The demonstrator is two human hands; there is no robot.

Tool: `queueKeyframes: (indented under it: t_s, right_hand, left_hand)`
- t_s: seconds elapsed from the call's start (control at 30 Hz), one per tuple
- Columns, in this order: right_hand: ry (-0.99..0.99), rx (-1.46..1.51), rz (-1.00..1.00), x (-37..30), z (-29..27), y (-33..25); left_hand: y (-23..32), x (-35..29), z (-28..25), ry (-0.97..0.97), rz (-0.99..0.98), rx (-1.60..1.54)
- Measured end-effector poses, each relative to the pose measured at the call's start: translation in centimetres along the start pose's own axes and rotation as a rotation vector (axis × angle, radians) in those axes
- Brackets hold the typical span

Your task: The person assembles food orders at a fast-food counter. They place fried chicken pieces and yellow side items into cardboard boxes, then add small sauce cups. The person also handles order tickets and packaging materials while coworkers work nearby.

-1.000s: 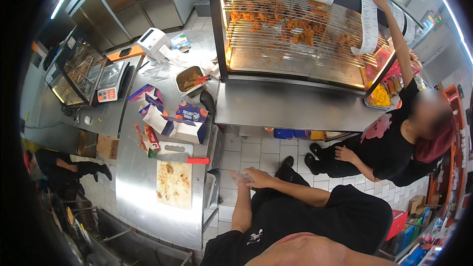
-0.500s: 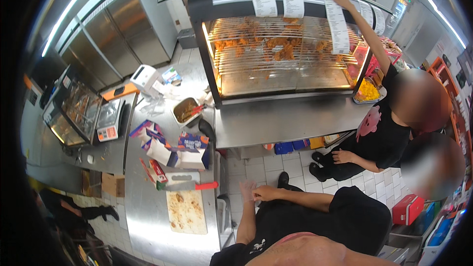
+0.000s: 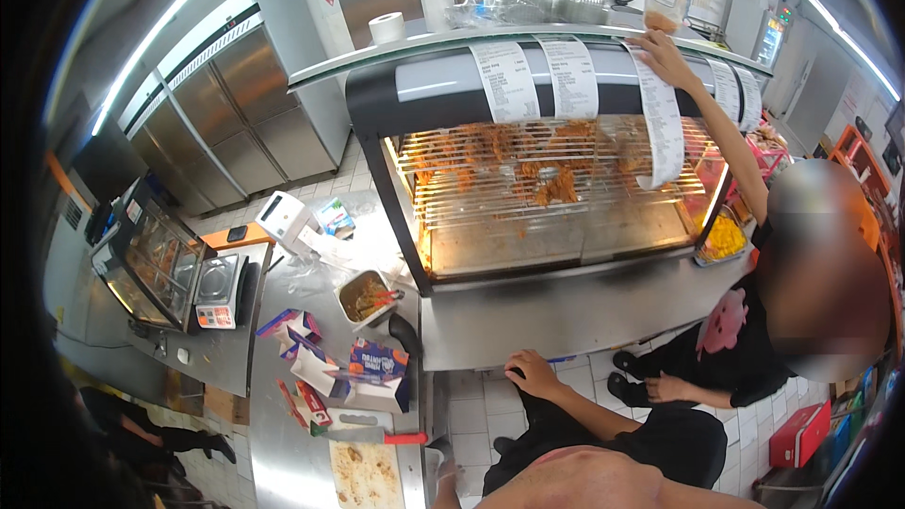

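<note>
My right hand [image 3: 533, 373] is in front of the steel counter, its fingers curled round; what lies in them, if anything, I cannot make out. Low beside the left worktable, my left hand [image 3: 445, 473] is smeared and partly cut off, so its fingers cannot be read. Nearest to it lies a knife [image 3: 356, 435] with a red handle, across the top of a stained white cutting board [image 3: 363, 476]. Open purple-and-white cardboard boxes [image 3: 382, 386] stand farther up the worktable. Behind them a metal pan [image 3: 363, 302] holds brown food and red-handled tongs.
A lit glass warming cabinet [image 3: 556, 198] with fried pieces on racks stands ahead, paper slips hanging on its front. At right a co-worker [image 3: 726, 320] reaches up to a slip. A scale [image 3: 219, 290] and small display case [image 3: 151, 254] stand at left. Another person's legs [image 3: 179, 438] show lower left.
My hands, together before with the right at the gloved left, have parted; the left has dropped lower. The view has tilted up. The co-worker's raised hand stays at the hanging slip.
</note>
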State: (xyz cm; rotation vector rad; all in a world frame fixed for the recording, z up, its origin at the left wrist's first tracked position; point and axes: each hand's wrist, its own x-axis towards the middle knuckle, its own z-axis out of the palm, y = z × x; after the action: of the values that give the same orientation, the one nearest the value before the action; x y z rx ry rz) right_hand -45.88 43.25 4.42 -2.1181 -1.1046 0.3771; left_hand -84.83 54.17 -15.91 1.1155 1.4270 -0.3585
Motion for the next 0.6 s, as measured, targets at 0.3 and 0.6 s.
queueKeyframes:
  t_s: [0.3, 0.6]
  right_hand:
    - [-0.964, -0.041, 0.349, 7.9, -3.1, 6.5]
    - [-1.093, 0.006, 0.139, 13.6, -9.4, 0.7]
  left_hand:
    - [8.2, 0.7, 1.0, 0.053, -0.148, -0.125]
    - [17.4, 4.4, 4.5, -0.030, -0.107, -0.165]
